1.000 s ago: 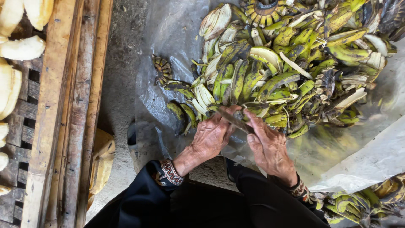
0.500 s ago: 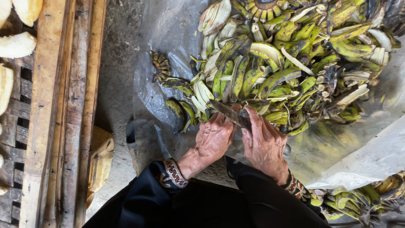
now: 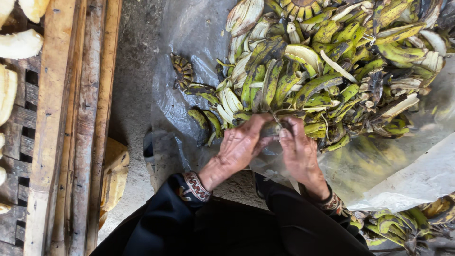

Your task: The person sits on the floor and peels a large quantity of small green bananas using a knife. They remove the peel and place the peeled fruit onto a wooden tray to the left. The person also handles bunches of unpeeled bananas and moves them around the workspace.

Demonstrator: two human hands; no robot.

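From the head view, my left hand (image 3: 239, 147) and right hand (image 3: 299, 154) are drawn together at the near edge of the peel heap (image 3: 327, 71), fingers curled shut around one dark, greenish banana (image 3: 271, 129) held between them; only a small bit of it shows past my fingertips, so I cannot tell how much skin is on it. It sits just above the clear plastic sheet (image 3: 189, 42) that carries the heap on the concrete floor (image 3: 132, 71). Peeled pale bananas (image 3: 19, 43) lie on the wooden rack (image 3: 61, 118) well to my left. Half a second ago my hands were slightly farther apart with a dark blade-like piece showing between them; now they have closed in and cover it.
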